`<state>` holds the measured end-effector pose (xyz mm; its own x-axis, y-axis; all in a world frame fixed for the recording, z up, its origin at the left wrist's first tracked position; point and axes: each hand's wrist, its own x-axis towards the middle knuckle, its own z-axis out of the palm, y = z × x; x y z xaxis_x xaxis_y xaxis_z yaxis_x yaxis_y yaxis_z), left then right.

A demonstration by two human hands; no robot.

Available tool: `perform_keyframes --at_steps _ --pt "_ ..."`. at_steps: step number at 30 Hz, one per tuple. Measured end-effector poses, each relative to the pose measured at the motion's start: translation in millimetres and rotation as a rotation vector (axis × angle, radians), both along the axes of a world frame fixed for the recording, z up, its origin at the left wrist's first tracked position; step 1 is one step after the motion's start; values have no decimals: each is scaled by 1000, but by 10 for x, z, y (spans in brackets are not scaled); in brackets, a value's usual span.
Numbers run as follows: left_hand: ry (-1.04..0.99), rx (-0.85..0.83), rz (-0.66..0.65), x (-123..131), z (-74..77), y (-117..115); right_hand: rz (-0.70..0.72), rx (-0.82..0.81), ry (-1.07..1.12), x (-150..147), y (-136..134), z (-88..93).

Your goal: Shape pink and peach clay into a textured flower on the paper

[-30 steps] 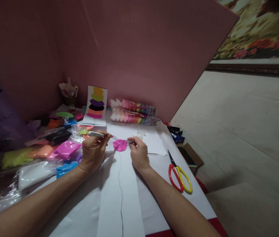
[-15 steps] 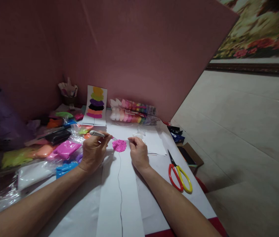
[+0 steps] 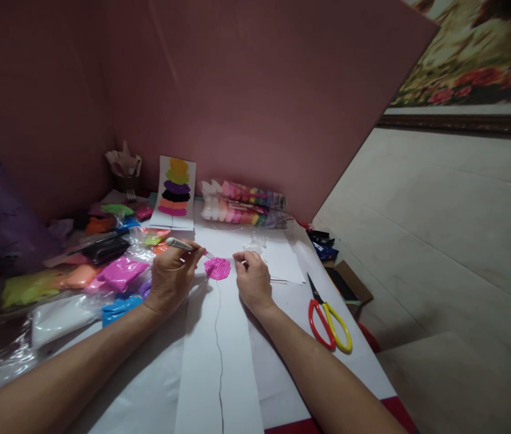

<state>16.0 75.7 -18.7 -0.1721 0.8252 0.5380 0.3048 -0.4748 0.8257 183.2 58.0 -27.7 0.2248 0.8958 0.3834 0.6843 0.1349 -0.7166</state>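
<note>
My left hand (image 3: 174, 274) is closed around a white-handled fork (image 3: 179, 244). The fork's prongs touch the upper left of a round, flattened pink clay piece (image 3: 218, 269) marked with ridges. This clay lies near the far end of a long white paper strip (image 3: 237, 361), above a wavy pencil line drawn along it. My right hand (image 3: 254, 278) is curled, thumb and forefinger pinched at the strip's far right corner. Its lower fingers are folded out of sight.
Bags of coloured clay (image 3: 123, 274) crowd the left side. Scissors (image 3: 330, 319) lie at the right, near the table edge. A colour-striped card (image 3: 176, 193) leans at the back beside packed clay (image 3: 241, 205). A purple bottle (image 3: 2, 211) stands far left.
The paper strip and pink clay have shifted very slightly left and nearer. Both hands keep almost the same positions, the fork still at the clay's upper left.
</note>
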Motion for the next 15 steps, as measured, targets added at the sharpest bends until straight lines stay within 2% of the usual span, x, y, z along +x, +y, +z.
perform_keyframes --at_steps 15 --pt "30 -43 -22 5 -16 0 21 25 21 14 9 -18"
